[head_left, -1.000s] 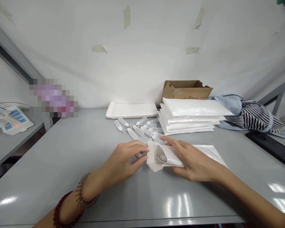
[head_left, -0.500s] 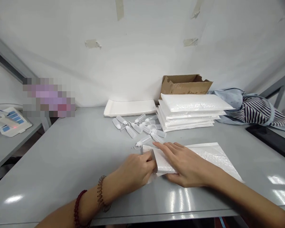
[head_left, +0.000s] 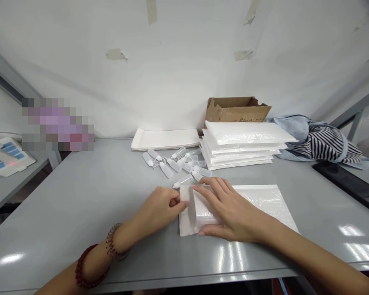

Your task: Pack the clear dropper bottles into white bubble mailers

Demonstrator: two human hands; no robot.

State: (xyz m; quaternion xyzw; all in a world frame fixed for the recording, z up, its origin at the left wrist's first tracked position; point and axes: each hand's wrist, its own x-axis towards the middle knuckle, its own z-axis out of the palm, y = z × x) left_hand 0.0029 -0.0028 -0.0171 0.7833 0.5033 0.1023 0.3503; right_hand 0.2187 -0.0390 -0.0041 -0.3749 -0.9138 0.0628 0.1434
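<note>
A white padded bubble mailer (head_left: pixel 261 196) lies on the grey table in front of me, its flap end (head_left: pixel 185 223) pointing left. My right hand (head_left: pixel 224 209) grips across the mailer near the flap, fingers on the far side and thumb on the near side. Bubble-lined film bulges at the mouth under this hand. At the flap's left edge, my left hand (head_left: pixel 164 208) is closed, with its thumb over the edge and the other fingers curled. Just behind the mailer are several small translucent squeeze bottles (head_left: pixel 174 164) with white caps, loosely heaped.
Several white padded mailers (head_left: pixel 249 133) are stacked at the back, before an open cardboard box (head_left: pixel 238 112). Flat white mailers (head_left: pixel 166 138) lie left of them. At right are a black phone (head_left: pixel 344 184) and bundled striped cloth (head_left: pixel 329 143). A scanner (head_left: pixel 3 155) sits far left.
My left hand has drawn back left from the mailer's mouth, and the flap now lies flatter and more exposed. The right hand's fingers have spread wider over the mailer.
</note>
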